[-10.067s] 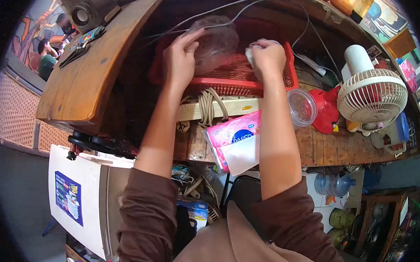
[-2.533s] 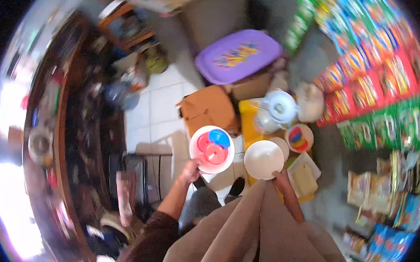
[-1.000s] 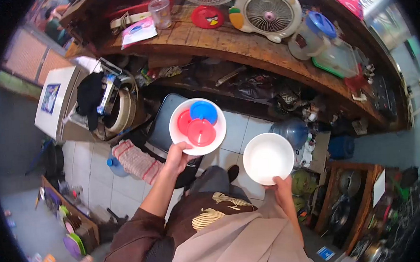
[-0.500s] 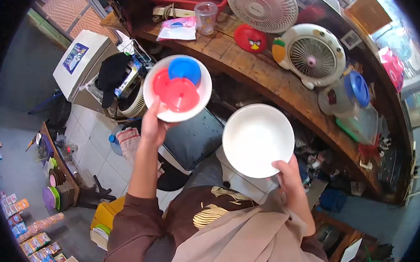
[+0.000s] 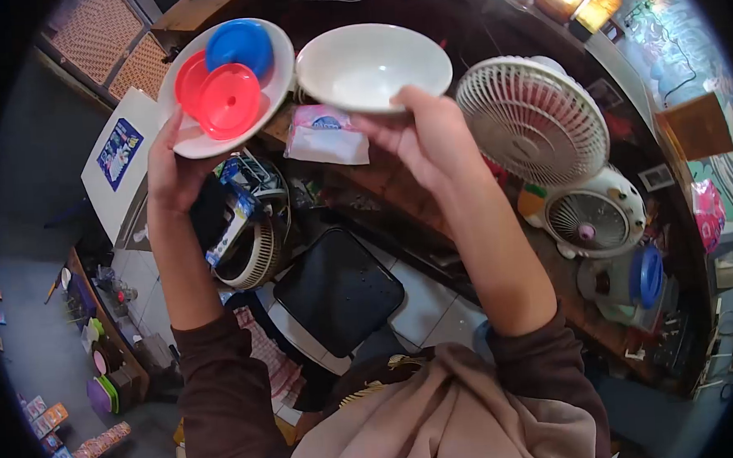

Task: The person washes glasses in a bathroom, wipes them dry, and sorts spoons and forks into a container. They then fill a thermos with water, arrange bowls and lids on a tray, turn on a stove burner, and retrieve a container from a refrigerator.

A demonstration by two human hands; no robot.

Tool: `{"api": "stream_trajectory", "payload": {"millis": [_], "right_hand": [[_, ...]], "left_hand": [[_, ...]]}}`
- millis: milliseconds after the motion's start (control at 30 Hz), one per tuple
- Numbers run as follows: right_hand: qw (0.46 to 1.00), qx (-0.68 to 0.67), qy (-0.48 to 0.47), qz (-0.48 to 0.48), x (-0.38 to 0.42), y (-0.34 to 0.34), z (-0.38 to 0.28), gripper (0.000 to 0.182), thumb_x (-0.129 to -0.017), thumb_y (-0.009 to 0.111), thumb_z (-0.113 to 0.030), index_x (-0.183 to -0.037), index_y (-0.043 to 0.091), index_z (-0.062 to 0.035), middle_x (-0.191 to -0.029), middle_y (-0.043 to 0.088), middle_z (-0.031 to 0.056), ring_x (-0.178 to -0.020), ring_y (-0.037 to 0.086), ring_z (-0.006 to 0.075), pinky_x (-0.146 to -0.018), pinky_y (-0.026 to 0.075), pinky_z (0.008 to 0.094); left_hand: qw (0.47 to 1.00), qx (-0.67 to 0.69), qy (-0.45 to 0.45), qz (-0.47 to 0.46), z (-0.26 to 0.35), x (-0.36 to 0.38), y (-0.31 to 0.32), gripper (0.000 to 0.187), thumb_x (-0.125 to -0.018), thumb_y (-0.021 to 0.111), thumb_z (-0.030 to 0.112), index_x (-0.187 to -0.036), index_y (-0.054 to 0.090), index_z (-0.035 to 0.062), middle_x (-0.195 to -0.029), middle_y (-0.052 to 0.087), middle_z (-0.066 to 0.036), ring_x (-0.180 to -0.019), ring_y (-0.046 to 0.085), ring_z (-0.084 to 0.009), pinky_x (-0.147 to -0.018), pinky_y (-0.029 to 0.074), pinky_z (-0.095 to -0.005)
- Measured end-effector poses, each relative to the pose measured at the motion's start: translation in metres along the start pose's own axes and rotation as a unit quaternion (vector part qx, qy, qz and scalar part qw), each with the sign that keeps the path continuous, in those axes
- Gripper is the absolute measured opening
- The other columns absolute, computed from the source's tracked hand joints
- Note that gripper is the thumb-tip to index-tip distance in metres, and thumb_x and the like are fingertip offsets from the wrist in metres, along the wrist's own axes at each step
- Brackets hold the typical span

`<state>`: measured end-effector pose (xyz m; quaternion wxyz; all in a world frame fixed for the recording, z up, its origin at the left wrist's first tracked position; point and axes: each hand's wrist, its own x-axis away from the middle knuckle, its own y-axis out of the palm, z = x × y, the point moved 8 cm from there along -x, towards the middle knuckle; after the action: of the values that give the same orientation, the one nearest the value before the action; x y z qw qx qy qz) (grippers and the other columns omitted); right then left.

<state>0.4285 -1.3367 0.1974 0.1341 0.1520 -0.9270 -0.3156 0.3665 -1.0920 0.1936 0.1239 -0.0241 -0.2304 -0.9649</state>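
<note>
Raised at the upper left, my left hand grips the lower rim of a white bowl. Inside that bowl lie a blue round piece and two red round pieces, the front one overlapping the other. My right hand holds a second white bowl by its near edge, thumb at the rim and fingers under it. This bowl has nothing visible inside. Both bowls are tilted, side by side, with their edges close together.
A pink and white packet lies on the wooden shelf just below the bowls. Two fans, one white and one animal-shaped, stand right of my right hand. A black-topped seat is below, with a white box at left.
Both hands have moved up and to the left with their bowls. The right bowl has come close beside the left one and is tilted more. The view has shifted too.
</note>
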Motion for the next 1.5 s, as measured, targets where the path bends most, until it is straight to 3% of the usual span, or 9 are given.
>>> {"api": "stream_trajectory", "payload": {"millis": [233,300,400,533,733,1033,1100,1433,1500], "right_hand": [[0.972,-0.007,-0.008,0.234,-0.164,-0.044,0.009,0.042,-0.081,0.036,0.003,-0.120,0.021,0.0083,-0.116,0.037,0.0259,-0.095,0.051,0.0397,-0.068,0.055,0.0450],[0.905,0.046,0.010,0.422,-0.178,-0.075,0.015,0.052,-0.077,0.048,-0.001,-0.120,0.019,0.0037,-0.113,0.043,0.0247,-0.091,0.055,0.0358,-0.063,0.056,0.0403],[0.864,0.121,0.051,0.486,-0.207,-0.102,0.020,0.053,-0.078,0.048,-0.001,-0.123,0.020,0.0024,-0.112,0.046,0.0229,-0.092,0.056,0.0330,-0.062,0.055,0.0421],[0.938,0.056,0.074,0.335,-0.251,-0.125,0.035,0.029,-0.083,0.038,-0.009,-0.104,0.051,0.0074,-0.101,0.057,0.0200,-0.087,0.059,0.0315,-0.065,0.054,0.0430],[0.952,0.114,0.149,0.241,-0.264,-0.132,0.053,0.029,-0.082,0.040,-0.011,-0.102,0.052,0.0071,-0.100,0.057,0.0205,-0.087,0.059,0.0314,-0.066,0.053,0.0420],[0.898,0.091,0.125,0.412,-0.251,-0.178,0.055,0.030,-0.080,0.042,-0.013,-0.099,0.055,0.0066,-0.098,0.058,0.0211,-0.085,0.060,0.0312,-0.068,0.051,0.0405],[0.873,0.089,0.112,0.465,-0.245,-0.185,0.052,0.030,-0.080,0.043,-0.013,-0.099,0.055,0.0065,-0.098,0.058,0.0213,-0.085,0.060,0.0312,-0.068,0.051,0.0402],[0.734,0.252,0.077,0.626,-0.195,-0.168,0.004,0.030,-0.074,0.053,-0.014,-0.096,0.058,0.0053,-0.094,0.059,0.0221,-0.080,0.062,0.0297,-0.066,0.050,0.0381],[0.735,0.254,0.076,0.624,-0.184,-0.160,0.001,0.033,-0.074,0.053,-0.017,-0.097,0.058,0.0056,-0.094,0.059,0.0231,-0.086,0.060,0.0303,-0.075,0.048,0.0340]], "left_hand": [[0.994,0.031,-0.095,-0.047,-0.033,-0.073,0.050,0.045,-0.090,0.032,0.023,-0.125,0.025,-0.0052,-0.122,0.038,-0.024,-0.109,0.045,-0.0334,-0.089,0.042,-0.0474],[0.993,0.031,-0.096,-0.056,-0.042,-0.097,0.057,0.044,-0.089,0.036,0.020,-0.123,0.027,-0.0070,-0.118,0.042,-0.024,-0.105,0.047,-0.0343,-0.089,0.043,-0.0468],[0.991,-0.001,-0.114,-0.063,-0.060,-0.133,0.062,0.044,-0.088,0.037,0.019,-0.121,0.029,-0.0083,-0.115,0.045,-0.024,-0.103,0.049,-0.0356,-0.086,0.046,-0.0455],[0.974,0.044,-0.192,-0.114,-0.089,-0.165,0.076,0.045,-0.085,0.039,0.016,-0.123,0.027,-0.0055,-0.117,0.040,-0.027,-0.100,0.048,-0.0454,-0.074,0.053,-0.0367],[0.925,0.196,-0.289,-0.148,-0.137,-0.206,0.097,0.050,-0.079,0.041,0.007,-0.125,0.024,-0.0027,-0.121,0.032,-0.030,-0.101,0.044,-0.0508,-0.072,0.054,-0.0393],[0.955,0.139,-0.244,-0.092,-0.169,-0.246,0.113,0.043,-0.082,0.037,0.004,-0.120,0.024,-0.0102,-0.117,0.038,-0.027,-0.098,0.049,-0.0439,-0.073,0.054,-0.0417],[0.983,0.057,-0.173,-0.032,-0.174,-0.253,0.108,0.041,-0.084,0.036,0.006,-0.120,0.026,-0.0110,-0.114,0.041,-0.028,-0.097,0.049,-0.0456,-0.073,0.054,-0.0380],[0.967,0.017,-0.253,-0.002,-0.194,-0.256,0.113,0.039,-0.087,0.036,0.011,-0.119,0.029,-0.0091,-0.113,0.043,-0.027,-0.096,0.052,-0.0391,-0.071,0.055,-0.0352],[0.972,-0.037,-0.232,-0.028,-0.199,-0.263,0.111,0.042,-0.088,0.037,0.018,-0.119,0.029,-0.0097,-0.113,0.043,-0.027,-0.088,0.058,-0.0358,-0.065,0.056,-0.0323]]}}
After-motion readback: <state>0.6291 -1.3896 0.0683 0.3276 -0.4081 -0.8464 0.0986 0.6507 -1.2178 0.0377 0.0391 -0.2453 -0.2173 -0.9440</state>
